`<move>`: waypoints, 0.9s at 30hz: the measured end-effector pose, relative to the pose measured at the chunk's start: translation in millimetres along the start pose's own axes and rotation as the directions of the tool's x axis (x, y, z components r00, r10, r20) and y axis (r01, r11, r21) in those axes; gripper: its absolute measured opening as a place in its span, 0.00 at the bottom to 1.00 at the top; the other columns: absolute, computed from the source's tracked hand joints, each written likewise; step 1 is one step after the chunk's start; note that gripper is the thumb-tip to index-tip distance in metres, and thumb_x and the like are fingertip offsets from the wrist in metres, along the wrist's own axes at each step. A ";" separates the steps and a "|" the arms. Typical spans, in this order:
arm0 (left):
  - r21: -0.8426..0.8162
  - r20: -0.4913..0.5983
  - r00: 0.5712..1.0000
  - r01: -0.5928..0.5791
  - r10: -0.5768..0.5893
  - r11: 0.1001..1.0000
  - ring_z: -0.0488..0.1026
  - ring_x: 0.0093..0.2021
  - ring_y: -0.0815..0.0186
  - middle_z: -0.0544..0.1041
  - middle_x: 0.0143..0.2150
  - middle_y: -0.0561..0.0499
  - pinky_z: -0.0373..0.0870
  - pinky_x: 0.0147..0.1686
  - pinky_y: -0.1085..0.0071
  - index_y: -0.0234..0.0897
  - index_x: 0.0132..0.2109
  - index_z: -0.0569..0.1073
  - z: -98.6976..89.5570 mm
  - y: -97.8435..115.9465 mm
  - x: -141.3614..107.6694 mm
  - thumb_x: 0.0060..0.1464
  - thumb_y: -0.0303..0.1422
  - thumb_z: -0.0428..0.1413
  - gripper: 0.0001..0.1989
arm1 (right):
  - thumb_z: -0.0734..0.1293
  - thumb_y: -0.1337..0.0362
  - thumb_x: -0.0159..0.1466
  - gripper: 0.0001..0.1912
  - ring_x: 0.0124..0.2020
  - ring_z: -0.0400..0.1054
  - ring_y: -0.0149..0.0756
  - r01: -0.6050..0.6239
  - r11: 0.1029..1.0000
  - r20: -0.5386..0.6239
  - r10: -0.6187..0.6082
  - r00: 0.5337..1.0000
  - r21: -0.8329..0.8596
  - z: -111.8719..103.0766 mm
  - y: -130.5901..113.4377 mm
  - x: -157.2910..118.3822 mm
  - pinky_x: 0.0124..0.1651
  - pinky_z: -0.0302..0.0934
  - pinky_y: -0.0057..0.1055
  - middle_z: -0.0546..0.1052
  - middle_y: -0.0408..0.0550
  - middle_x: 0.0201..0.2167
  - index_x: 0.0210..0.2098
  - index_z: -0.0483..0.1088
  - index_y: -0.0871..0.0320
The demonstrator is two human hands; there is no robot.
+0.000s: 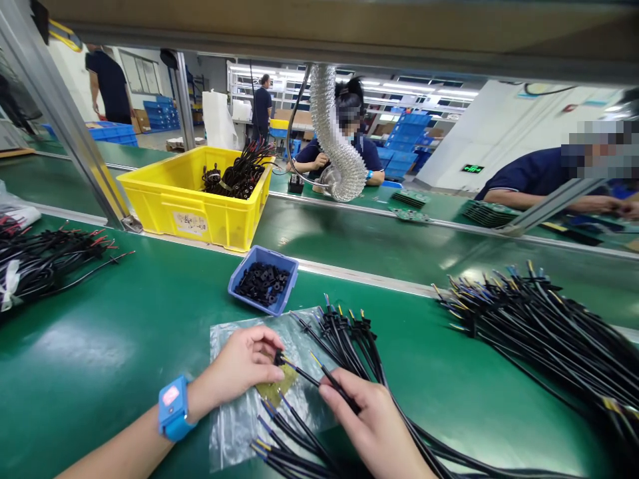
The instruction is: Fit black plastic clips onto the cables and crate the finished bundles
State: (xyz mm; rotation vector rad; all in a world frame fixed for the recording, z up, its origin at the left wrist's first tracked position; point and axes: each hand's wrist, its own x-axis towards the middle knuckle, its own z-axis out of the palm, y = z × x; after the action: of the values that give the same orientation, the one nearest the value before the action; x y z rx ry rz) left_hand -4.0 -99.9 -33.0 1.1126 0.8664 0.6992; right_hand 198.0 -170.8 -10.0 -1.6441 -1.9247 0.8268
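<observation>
On the far left, a pile of black cords (54,256) with red tips lies on the green table (144,319). Next comes a big yellow bin (224,226) with more black cords inside. The left hand (252,362), with a blue band (173,409) on its wrist, pinches a small black piece (278,358) over a clear bag (224,432). Just behind the bag sits a little blue box (274,258) full of small black bits. The right hand (372,419) pinches two black cables (305,374); the tip of one is right at the black piece. I can't tell if it goes in. Behind the right hand lie cables with black pieces near their ends (349,332). On the far right is a large heap of black cables (544,332).
</observation>
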 end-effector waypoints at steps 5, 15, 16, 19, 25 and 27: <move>-0.005 -0.014 1.000 -0.018 0.017 1.000 0.67 0.27 0.74 0.70 0.31 0.55 0.65 0.29 0.76 0.33 0.35 0.70 0.5 1.4 -1.4 0.32 0.23 0.63 0.18 | 0.54 0.54 0.64 0.19 0.20 0.57 0.30 0.007 0.999 0.007 -0.007 1.000 -0.048 1.0 -2.0 -0.3 0.24 0.49 0.26 0.64 0.40 0.18 0.21 0.59 0.56; 0.410 0.026 0.956 -0.276 0.291 0.869 0.69 0.32 0.69 0.71 0.36 0.52 0.68 0.34 0.73 0.36 0.33 0.73 3.9 3.9 -10.6 0.39 0.19 0.58 0.12 | 0.53 0.55 0.64 0.18 0.20 0.57 0.30 -0.020 0.996 0.050 0.024 0.998 -0.083 -0.3 -4.3 -0.2 0.24 0.48 0.27 0.62 0.40 0.17 0.21 0.57 0.56; 0.438 0.040 0.951 -0.293 0.308 0.850 0.69 0.31 0.69 0.71 0.35 0.52 0.67 0.34 0.73 0.36 0.33 0.73 5.0 4.4 -11.6 0.39 0.19 0.58 0.12 | 0.53 0.55 0.64 0.18 0.20 0.56 0.30 -0.019 0.996 0.051 0.023 0.998 -0.083 -0.3 -4.5 0.0 0.24 0.47 0.27 0.62 0.39 0.17 0.20 0.56 0.56; 0.502 0.096 0.930 -0.354 0.356 0.789 0.69 0.33 0.68 0.72 0.35 0.52 0.67 0.36 0.73 0.37 0.34 0.73 11.2 6.0 -15.0 0.42 0.20 0.59 0.11 | 0.54 0.55 0.64 0.18 0.20 0.55 0.29 -0.007 1.000 0.066 0.009 0.998 -0.027 -0.4 -4.8 0.5 0.24 0.47 0.27 0.60 0.38 0.17 0.20 0.55 0.56; 0.511 0.150 0.897 -0.430 0.415 0.744 0.68 0.37 0.66 0.72 0.35 0.51 0.65 0.39 0.71 0.37 0.36 0.74 21.8 8.9 -19.5 0.41 0.21 0.61 0.13 | 0.59 0.56 0.62 0.14 0.22 0.57 0.30 0.000 0.993 0.044 -0.005 0.999 0.115 -0.5 -0.8 2.6 0.26 0.51 0.25 0.63 0.38 0.19 0.25 0.66 0.58; 0.428 0.112 0.928 -0.368 0.355 0.825 0.69 0.38 0.65 0.71 0.37 0.51 0.66 0.39 0.71 0.37 0.38 0.74 20.4 8.5 -18.4 0.39 0.22 0.62 0.15 | 0.61 0.57 0.61 0.12 0.22 0.58 0.30 0.013 0.995 0.014 -0.014 1.000 0.101 -0.5 -0.4 2.5 0.26 0.51 0.25 0.65 0.39 0.19 0.27 0.68 0.58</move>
State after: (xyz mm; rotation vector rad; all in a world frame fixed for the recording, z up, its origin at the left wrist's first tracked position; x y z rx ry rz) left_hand 4.1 -122.1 -16.6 1.7280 0.8181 0.8167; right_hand 197.7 -168.3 -9.5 -1.5679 -1.8699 0.9179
